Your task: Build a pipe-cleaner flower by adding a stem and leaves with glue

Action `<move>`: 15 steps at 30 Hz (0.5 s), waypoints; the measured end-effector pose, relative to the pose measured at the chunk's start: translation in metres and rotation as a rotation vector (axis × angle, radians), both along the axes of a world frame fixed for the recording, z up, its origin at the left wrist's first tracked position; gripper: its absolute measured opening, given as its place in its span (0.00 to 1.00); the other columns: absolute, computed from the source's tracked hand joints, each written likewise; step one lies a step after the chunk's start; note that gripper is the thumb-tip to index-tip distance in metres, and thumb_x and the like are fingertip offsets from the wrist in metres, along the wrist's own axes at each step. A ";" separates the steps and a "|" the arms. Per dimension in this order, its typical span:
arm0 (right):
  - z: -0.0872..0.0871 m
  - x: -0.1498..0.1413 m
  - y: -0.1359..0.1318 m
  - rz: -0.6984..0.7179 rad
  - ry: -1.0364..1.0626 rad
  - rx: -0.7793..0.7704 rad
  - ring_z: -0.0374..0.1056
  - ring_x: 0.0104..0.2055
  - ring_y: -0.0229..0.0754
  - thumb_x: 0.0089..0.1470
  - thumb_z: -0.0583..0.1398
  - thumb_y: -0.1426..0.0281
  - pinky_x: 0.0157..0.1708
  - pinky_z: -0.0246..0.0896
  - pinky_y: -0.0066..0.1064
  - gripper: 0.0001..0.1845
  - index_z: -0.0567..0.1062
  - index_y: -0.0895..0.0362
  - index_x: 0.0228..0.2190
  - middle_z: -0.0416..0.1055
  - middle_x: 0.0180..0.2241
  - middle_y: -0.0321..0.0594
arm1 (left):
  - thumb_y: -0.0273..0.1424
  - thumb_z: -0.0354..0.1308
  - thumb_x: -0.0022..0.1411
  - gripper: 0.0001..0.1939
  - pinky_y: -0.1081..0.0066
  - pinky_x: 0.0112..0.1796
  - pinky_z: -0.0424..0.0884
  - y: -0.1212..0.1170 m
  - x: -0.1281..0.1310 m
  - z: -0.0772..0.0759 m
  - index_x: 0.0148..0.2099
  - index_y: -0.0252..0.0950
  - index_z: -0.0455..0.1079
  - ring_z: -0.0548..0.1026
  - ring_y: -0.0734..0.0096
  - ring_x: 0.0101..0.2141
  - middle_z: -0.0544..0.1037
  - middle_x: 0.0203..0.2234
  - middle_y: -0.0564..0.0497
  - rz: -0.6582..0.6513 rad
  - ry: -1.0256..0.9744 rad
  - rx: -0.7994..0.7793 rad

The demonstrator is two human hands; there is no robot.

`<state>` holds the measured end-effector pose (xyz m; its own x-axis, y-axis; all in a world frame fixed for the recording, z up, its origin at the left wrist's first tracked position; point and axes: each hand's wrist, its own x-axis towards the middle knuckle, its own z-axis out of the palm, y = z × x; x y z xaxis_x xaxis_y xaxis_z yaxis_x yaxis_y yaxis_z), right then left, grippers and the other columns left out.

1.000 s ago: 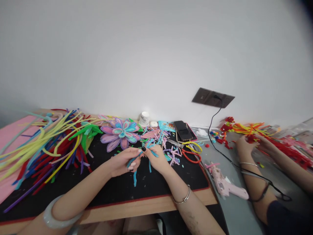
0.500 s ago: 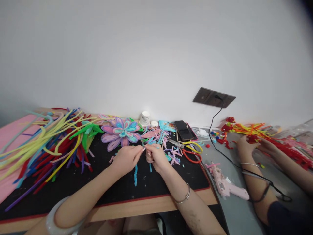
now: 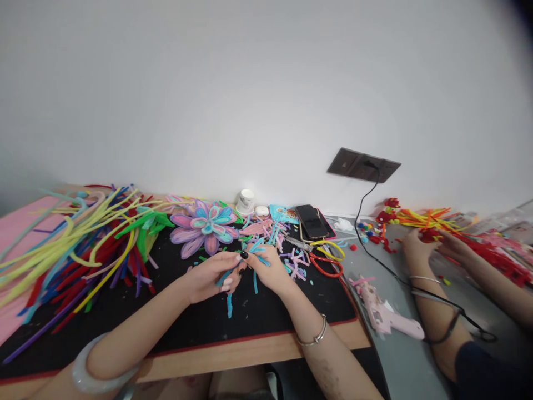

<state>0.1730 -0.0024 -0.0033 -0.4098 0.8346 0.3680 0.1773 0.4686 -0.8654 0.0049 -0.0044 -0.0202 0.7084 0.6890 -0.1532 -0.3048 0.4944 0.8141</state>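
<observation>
My left hand (image 3: 210,275) and my right hand (image 3: 266,268) meet over the black mat (image 3: 200,319), fingers pinched together on a bundle of blue pipe cleaner pieces (image 3: 229,289) whose ends hang down between them. Just behind the hands lies a finished pink, purple and blue pipe cleaner flower (image 3: 204,226). Short cut pieces in pink, purple and blue (image 3: 287,261) are scattered to the right of my right hand.
A big pile of long coloured pipe cleaners (image 3: 79,244) fills the left. Red-handled scissors (image 3: 327,265), two stacked phones (image 3: 313,222), a small white cup (image 3: 246,201) and a pink glue gun (image 3: 385,316) lie around. Another person's hands (image 3: 433,247) work red pieces at right.
My hands turned the blue bundle: half a second ago they were knuckles-up and closer to the flower, now they have rolled back with my right thumb on top.
</observation>
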 end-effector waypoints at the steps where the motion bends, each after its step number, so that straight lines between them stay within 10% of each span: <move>1: -0.002 0.000 0.001 -0.020 0.009 -0.010 0.57 0.23 0.35 0.59 0.54 0.62 0.27 0.51 0.28 0.20 0.69 0.58 0.19 0.60 0.19 0.33 | 0.42 0.60 0.56 0.16 0.77 0.19 0.53 0.000 0.001 0.000 0.28 0.35 0.64 0.53 0.82 0.13 0.59 0.09 0.61 0.034 0.015 0.025; 15: -0.013 -0.010 0.008 -0.099 0.382 -0.720 0.36 0.11 0.27 0.44 0.60 0.64 0.14 0.29 0.26 0.22 0.57 0.54 0.09 0.43 0.08 0.23 | 0.31 0.44 0.64 0.16 0.70 0.26 0.53 0.006 -0.004 0.001 0.24 0.35 0.62 0.64 0.72 0.22 0.67 0.18 0.53 0.359 0.963 1.373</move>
<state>0.1627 0.0058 -0.0161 -0.2769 0.9453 -0.1726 -0.1796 -0.2273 -0.9571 0.0011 0.0013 -0.0192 0.5146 0.7611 0.3948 0.5803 -0.6481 0.4931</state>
